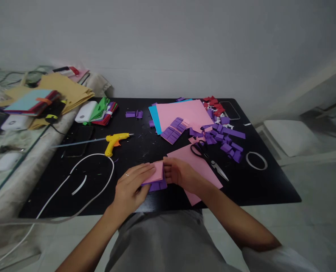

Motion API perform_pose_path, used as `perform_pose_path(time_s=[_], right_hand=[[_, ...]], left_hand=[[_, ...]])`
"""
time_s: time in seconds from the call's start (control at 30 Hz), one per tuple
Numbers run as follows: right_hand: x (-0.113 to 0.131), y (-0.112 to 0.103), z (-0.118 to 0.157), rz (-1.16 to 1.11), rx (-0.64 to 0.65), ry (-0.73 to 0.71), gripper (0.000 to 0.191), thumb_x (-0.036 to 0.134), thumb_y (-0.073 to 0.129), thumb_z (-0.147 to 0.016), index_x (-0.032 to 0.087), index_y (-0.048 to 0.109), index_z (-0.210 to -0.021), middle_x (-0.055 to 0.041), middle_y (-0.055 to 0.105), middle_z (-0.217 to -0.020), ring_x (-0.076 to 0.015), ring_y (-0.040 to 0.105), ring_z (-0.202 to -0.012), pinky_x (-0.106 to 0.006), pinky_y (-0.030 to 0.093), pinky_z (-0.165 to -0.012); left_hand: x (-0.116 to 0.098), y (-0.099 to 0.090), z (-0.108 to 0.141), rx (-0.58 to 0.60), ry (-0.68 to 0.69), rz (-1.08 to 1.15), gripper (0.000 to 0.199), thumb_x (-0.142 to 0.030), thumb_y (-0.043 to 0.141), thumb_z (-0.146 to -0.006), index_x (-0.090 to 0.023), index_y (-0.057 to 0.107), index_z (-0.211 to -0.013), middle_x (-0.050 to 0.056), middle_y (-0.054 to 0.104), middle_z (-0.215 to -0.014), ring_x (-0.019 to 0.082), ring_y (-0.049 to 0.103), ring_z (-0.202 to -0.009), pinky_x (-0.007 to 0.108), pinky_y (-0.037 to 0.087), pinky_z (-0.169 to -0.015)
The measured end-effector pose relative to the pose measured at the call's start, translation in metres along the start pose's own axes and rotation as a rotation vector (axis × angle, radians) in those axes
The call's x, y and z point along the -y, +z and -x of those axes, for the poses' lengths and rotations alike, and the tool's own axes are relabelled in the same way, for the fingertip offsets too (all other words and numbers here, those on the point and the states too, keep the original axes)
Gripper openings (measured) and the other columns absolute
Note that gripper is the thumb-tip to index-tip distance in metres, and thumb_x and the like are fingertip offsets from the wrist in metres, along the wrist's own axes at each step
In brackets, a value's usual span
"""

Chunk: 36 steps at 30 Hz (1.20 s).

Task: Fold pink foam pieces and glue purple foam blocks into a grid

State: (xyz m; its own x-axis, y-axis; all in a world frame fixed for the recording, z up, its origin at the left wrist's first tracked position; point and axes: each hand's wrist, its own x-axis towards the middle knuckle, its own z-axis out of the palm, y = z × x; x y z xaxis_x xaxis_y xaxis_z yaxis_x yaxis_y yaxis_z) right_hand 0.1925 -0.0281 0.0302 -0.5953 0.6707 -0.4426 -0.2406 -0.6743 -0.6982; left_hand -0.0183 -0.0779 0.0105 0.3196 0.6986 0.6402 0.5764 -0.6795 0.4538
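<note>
Near the black table's front edge, a small pink and purple folded paper piece (157,172) is between my two hands. My left hand (132,185) is closed on its left side, fingers over the pink top and thumb below. At its right edge, the fingers of my right hand (180,174) are bent against the paper. Purple strips show beneath the pink layer. Beyond lies a pink card with purple squares on it (174,130). Black-handled scissors (213,163) rest on a pink sheet (198,166) to the right.
A yellow glue gun (115,142) lies left of my hands, with a white cable (111,177) looping nearby. Pink sheets (181,113), purple scraps (230,145) and red scraps (214,105) cover the back right. A tape ring (256,161) lies far right. Books and envelopes (62,90) are stacked at left.
</note>
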Motion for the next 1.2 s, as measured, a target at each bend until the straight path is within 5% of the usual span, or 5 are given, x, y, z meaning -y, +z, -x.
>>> perform_pose_path(time_s=[0.3,0.5,0.8,1.03,1.2], right_hand=[[0.001,0.009,0.005,-0.026,0.001,-0.085,0.040,0.038,0.093,-0.072,0.018,0.075,-0.101,-0.0020,0.074,-0.097,-0.0155,0.069,-0.091,-0.029,0.054,-0.089],[-0.011,0.006,0.002,0.040,-0.049,-0.096,0.110,0.016,0.099,-0.056,0.025,0.044,-0.151,-0.0009,0.077,-0.106,-0.0185,0.072,-0.103,-0.040,0.053,-0.105],[-0.006,0.011,0.003,-0.105,-0.108,-0.134,0.068,0.014,0.075,-0.070,0.026,0.059,-0.135,-0.0001,0.075,-0.104,-0.0174,0.072,-0.098,-0.036,0.060,-0.095],[-0.008,0.006,0.001,-0.050,-0.147,-0.169,0.086,0.021,0.087,-0.070,0.027,0.047,-0.146,0.0016,0.075,-0.100,-0.0165,0.073,-0.096,-0.036,0.058,-0.096],[-0.015,0.011,0.000,0.156,-0.167,-0.303,0.072,0.022,0.090,-0.069,0.026,0.058,-0.134,-0.0049,0.077,-0.118,-0.0229,0.072,-0.114,-0.044,0.053,-0.108]], left_hand=[[0.008,0.000,-0.003,0.071,0.030,-0.173,0.052,-0.006,0.059,-0.094,-0.019,0.059,-0.145,0.014,0.073,-0.135,0.027,0.069,-0.126,0.045,0.057,-0.109],[0.010,0.001,-0.002,0.083,0.062,-0.201,0.056,-0.007,0.056,-0.097,-0.023,0.054,-0.150,0.014,0.070,-0.137,0.028,0.066,-0.129,0.046,0.058,-0.107],[0.008,0.001,-0.006,0.147,0.064,-0.123,0.066,-0.014,0.055,-0.098,-0.023,0.041,-0.162,0.015,0.061,-0.151,0.032,0.058,-0.140,0.056,0.050,-0.116],[0.011,0.003,0.003,0.182,0.058,-0.108,0.062,-0.021,0.060,-0.099,-0.021,0.045,-0.159,0.018,0.055,-0.156,0.036,0.048,-0.149,0.059,0.044,-0.119],[0.004,0.011,0.001,-0.105,-0.430,0.225,0.039,-0.028,0.059,-0.103,-0.023,0.060,-0.141,0.014,0.063,-0.147,0.028,0.061,-0.135,0.048,0.053,-0.111]])
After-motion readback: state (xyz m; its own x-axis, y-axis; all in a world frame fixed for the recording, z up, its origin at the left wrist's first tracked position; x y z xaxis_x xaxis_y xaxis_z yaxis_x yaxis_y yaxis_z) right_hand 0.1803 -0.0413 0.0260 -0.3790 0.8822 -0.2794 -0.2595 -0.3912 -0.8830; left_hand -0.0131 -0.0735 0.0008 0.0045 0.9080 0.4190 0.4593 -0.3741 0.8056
